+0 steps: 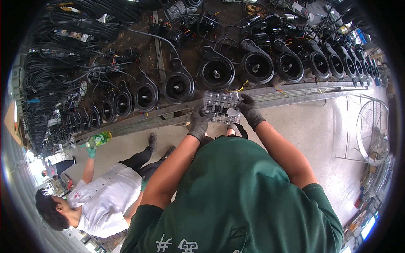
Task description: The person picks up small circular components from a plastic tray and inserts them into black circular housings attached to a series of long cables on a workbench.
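Fingers are bent, closed partway round the edges of what we're carrying: our grey-gloved left hand (199,123) has the left side, our grey-gloved right hand (252,112) the right. Sweeping left to right, a co-worker in a white shirt (107,198) holds a clear bottle with a green label (101,138), well apart from us. Mid-view, our clear plastic tray of small round parts (219,101) sits between our hands, right by the bench's grey metal edge rail (291,95) and below the round black housings with metal shafts (217,72). Far right, there's a big round wire fan cage (371,130).

We'd worry about tilting: if one side slips or we bump the rail, parts could spill. The thin yellow wires (243,86) might snag a corner too.

We can't see our fingertips under the tray, or tell whether the parts are loose; the housings at both ends get tiny and warped.
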A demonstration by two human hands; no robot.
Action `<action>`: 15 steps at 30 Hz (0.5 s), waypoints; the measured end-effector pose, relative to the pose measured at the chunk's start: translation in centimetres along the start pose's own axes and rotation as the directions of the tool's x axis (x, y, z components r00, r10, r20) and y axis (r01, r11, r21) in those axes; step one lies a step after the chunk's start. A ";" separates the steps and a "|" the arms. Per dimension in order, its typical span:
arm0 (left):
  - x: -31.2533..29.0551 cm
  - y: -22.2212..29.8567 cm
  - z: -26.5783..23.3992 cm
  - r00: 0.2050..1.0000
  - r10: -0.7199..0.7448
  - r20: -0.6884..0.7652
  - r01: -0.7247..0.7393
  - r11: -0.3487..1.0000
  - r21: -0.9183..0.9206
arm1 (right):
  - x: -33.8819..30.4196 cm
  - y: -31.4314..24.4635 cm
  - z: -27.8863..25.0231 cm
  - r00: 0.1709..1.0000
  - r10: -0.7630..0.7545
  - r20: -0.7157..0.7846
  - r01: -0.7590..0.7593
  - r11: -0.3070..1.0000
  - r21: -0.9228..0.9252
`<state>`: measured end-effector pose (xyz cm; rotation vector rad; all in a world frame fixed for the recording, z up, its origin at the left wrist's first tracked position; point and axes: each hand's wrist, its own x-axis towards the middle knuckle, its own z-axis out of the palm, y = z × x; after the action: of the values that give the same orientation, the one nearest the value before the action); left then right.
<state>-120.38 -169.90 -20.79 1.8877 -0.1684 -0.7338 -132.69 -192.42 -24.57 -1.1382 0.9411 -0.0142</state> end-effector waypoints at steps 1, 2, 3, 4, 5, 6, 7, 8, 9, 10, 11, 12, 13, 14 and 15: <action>0.0 0.0 0.0 1.000 -0.001 0.000 0.001 1.000 -0.001 | 0.1 -0.1 -0.1 1.000 0.001 0.000 -0.001 1.000 -0.001; 0.1 0.1 0.0 0.999 -0.054 0.007 0.054 0.998 0.013 | 0.3 -0.2 -0.3 1.000 -0.004 -0.016 0.004 1.000 -0.011; 0.1 0.0 -0.1 0.994 -0.107 0.012 0.107 0.994 0.027 | 0.3 -0.4 -0.3 1.000 -0.010 -0.030 0.009 1.000 -0.022; 0.1 0.0 -0.1 0.994 -0.108 0.009 0.107 0.994 0.026 | 0.4 -0.5 -0.4 0.999 -0.027 -0.037 0.027 1.000 0.014; 0.2 -0.1 -0.1 0.997 -0.082 0.010 0.081 0.996 0.047 | 0.7 -0.7 -0.3 0.999 -0.027 -0.033 0.027 1.000 0.012; 0.1 -0.4 -0.1 0.998 -0.057 0.009 0.056 0.996 0.069 | 1.1 -0.9 -0.1 0.997 -0.053 -0.059 0.053 0.998 -0.016; 0.2 -0.6 -0.2 0.998 -0.059 0.004 0.059 0.996 0.066 | 1.3 -1.1 0.1 0.993 -0.081 -0.084 0.077 0.996 -0.045; 0.3 -0.9 -0.3 0.997 -0.078 -0.002 0.078 0.994 0.074 | 1.4 -1.3 0.2 0.990 -0.127 -0.060 0.118 0.985 -0.128; 0.4 -1.1 -0.3 0.995 -0.096 -0.007 0.097 0.992 0.082 | 1.5 -1.4 0.5 0.990 -0.127 -0.055 0.119 0.984 -0.131; 0.2 0.7 -0.2 0.995 -0.099 -0.006 0.100 0.992 0.082 | 1.7 -1.3 0.7 0.986 -0.153 -0.061 0.144 0.981 -0.130; -0.2 2.6 -0.1 0.990 -0.139 -0.038 0.142 0.984 0.106 | 1.8 -1.2 0.8 0.982 -0.178 -0.068 0.168 0.977 -0.129; -0.5 3.9 -0.2 0.981 -0.176 -0.080 0.185 0.975 0.123 | 1.9 -1.2 1.0 0.982 -0.177 -0.061 0.168 0.977 -0.133; -0.4 3.1 -0.4 0.980 -0.179 -0.086 0.189 0.975 0.120 | 2.1 -1.3 1.2 0.977 -0.210 -0.044 0.202 0.968 -0.147; 0.0 1.9 -0.5 0.989 -0.115 -0.089 0.123 0.987 0.099 | 2.2 -1.3 1.3 0.970 -0.242 -0.028 0.235 0.959 -0.160; 0.4 1.1 -0.7 0.994 -0.049 -0.096 0.057 0.995 0.080 | 2.4 -1.4 1.5 0.970 -0.241 -0.020 0.235 0.958 -0.163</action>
<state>-119.45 -170.03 -19.80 2.0074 -0.0906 -0.6810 -129.66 -193.03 -24.83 -1.3998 0.8462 -0.1603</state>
